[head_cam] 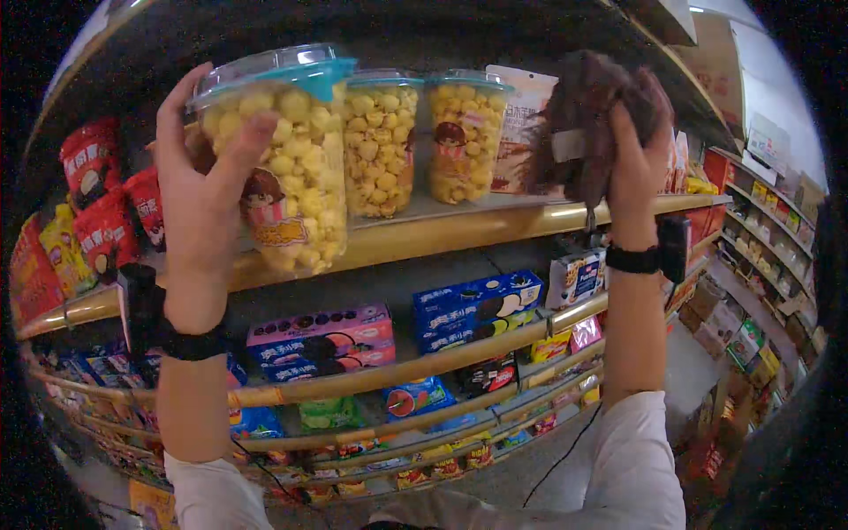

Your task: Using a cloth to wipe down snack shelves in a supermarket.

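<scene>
My left hand point(205, 165) grips a clear plastic tub of yellow popcorn point(298, 165) with a teal-edged lid, its thumb across the front and fingers behind. The tub is slightly tilted, at the front edge of the upper shelf. To its right, two similar popcorn tubs point(381, 146) stand side by side on the shelf. My right hand point(636, 132) is closed around a dark brown, fluffy duster or cloth point(576, 126) with a pale tag, in front of a white and brown snack pouch point(517, 132). Each wrist wears a black strap with a small device.
Red snack bags point(99, 225) lie at the left of the upper shelf, whose gold-coloured front rail point(464, 228) curves across. Cookie boxes point(474, 308) stand on the shelf below, with bagged snacks on lower levels. More stocked shelving point(768, 218) and cartons are at the right.
</scene>
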`<action>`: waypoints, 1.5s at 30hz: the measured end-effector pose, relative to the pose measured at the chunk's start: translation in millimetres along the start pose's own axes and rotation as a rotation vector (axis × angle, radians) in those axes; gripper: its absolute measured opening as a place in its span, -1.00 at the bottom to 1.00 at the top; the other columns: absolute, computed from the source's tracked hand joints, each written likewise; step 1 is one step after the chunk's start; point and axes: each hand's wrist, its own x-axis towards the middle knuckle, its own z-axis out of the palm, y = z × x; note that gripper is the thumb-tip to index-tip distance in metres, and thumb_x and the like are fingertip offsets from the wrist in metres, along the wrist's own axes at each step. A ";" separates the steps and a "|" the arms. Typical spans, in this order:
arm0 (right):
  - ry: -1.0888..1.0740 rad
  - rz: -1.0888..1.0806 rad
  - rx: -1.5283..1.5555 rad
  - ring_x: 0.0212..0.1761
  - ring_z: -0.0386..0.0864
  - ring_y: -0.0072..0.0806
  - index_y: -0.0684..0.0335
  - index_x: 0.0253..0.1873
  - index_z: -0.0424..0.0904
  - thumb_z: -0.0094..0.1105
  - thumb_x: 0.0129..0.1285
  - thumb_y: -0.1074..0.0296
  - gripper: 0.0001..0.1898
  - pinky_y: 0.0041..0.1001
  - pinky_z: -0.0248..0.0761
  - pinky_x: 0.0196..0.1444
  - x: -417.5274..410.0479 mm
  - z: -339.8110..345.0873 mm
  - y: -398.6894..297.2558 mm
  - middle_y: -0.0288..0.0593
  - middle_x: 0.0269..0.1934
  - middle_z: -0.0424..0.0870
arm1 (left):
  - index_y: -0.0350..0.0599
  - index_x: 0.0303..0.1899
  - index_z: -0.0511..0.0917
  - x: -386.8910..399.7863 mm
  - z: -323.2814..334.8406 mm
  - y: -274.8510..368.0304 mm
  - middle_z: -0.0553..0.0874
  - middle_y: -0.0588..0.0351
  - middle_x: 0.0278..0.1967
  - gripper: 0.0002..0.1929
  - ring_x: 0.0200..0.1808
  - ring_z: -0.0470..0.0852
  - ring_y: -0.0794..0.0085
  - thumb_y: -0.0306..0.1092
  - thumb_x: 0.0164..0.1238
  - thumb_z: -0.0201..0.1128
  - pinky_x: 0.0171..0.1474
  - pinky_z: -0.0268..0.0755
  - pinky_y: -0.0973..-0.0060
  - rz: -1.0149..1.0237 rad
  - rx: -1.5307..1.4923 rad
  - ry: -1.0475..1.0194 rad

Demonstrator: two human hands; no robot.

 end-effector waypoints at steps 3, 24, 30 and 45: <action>-0.134 -0.141 -0.143 0.10 0.62 -0.41 0.24 0.30 0.50 0.28 0.33 0.51 -0.55 -0.42 0.48 0.21 6.7 -4.5 -1.5 -0.13 0.13 0.66 | -0.13 0.37 0.24 -4.0 2.0 2.6 0.69 0.08 -0.15 -0.25 -0.27 0.66 0.56 -0.20 0.25 0.50 -0.37 0.56 0.62 0.026 0.003 0.003; -0.817 0.082 -0.537 0.17 0.64 -0.07 0.14 0.24 0.56 0.41 0.14 0.24 -0.47 -0.22 0.46 0.26 -36.1 7.2 10.3 -0.01 0.09 0.70 | -0.23 0.51 -0.09 -19.3 8.1 -13.5 0.55 -0.18 0.17 0.15 0.11 0.64 0.27 -0.18 0.04 0.62 0.19 0.50 0.39 0.036 0.123 -0.045; -0.921 0.159 -0.587 0.14 0.66 -0.04 0.20 0.26 0.55 0.36 0.17 0.21 -0.46 -0.26 0.47 0.26 -32.2 15.0 16.2 0.07 0.09 0.70 | -0.35 0.49 -0.09 -9.6 31.8 -15.0 0.55 -0.21 0.18 0.19 0.14 0.63 0.25 -0.08 0.01 0.63 0.20 0.50 0.39 -0.048 -0.045 -0.071; -0.443 0.483 0.480 0.14 0.65 -0.25 0.25 0.45 0.31 0.33 0.15 0.51 -0.28 -0.30 0.50 0.25 28.4 -61.9 -1.1 -0.05 0.11 0.66 | -0.38 0.50 -0.09 -12.9 155.7 -15.6 0.56 -0.32 0.18 0.27 0.19 0.60 0.06 0.07 -0.08 0.62 0.28 0.44 0.31 -0.014 -0.007 -0.292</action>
